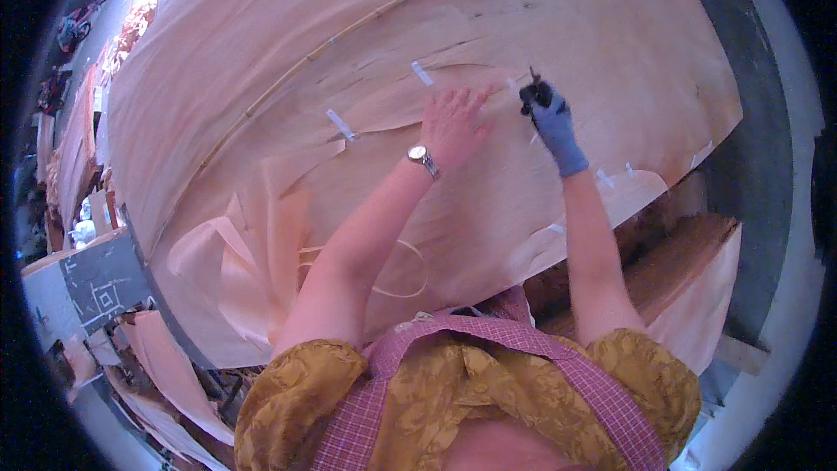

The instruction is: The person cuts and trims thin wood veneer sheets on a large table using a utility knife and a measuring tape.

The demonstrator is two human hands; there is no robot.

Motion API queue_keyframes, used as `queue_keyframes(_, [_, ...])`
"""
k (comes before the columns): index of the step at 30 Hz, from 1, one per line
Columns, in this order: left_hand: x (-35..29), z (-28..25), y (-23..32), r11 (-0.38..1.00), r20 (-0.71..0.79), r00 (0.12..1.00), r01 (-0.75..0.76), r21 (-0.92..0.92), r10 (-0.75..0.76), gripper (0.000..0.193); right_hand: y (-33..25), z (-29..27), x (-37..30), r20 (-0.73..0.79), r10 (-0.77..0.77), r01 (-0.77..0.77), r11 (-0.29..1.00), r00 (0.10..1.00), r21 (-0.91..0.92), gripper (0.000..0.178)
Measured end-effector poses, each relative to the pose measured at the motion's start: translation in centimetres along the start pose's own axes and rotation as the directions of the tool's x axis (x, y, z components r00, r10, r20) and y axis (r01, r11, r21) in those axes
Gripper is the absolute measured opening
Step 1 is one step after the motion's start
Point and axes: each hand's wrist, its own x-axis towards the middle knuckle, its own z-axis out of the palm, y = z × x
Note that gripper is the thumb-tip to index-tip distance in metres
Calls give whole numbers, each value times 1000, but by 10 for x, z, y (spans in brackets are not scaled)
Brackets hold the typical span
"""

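A large sheet of pinkish wood veneer (pixel 628 44) lies spread out under both hands. My left hand (pixel 453 126), bare and with a watch on the wrist, rests flat on it with the fingers stretched, beside a long split in the veneer. My right hand (pixel 551 122) wears a blue glove with black fingers. It is closed around a thin dark pointed tool (pixel 533 76), whose kind I cannot make out. Strips of white tape (pixel 422 73) cross the split; another strip of tape (pixel 341 125) sits farther left.
A long thin bamboo stick (pixel 349 30) curves across the sheet beyond my hands. Curled veneer offcuts (pixel 231 253) lie at the near left. Stacked veneer (pixel 689 253) stands below the sheet's near right edge. A grey board with white markings (pixel 107 279) is at the left.
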Motion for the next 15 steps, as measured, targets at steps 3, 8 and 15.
queue_keyframes(3, [43,38,17,986,-230,970,-112,-125,81,65,0,-17,60,91,-31,46,984,995,-170,25])
queue_keyframes(8, [62,95,55,996,-281,960,19,84,5,65,36,-28,78,108,-76,130,724,991,-677,41])
queue_keyframes(15, [72,75,83,957,-154,988,16,289,30,68,78,-41,30,100,-174,195,943,980,-271,31])
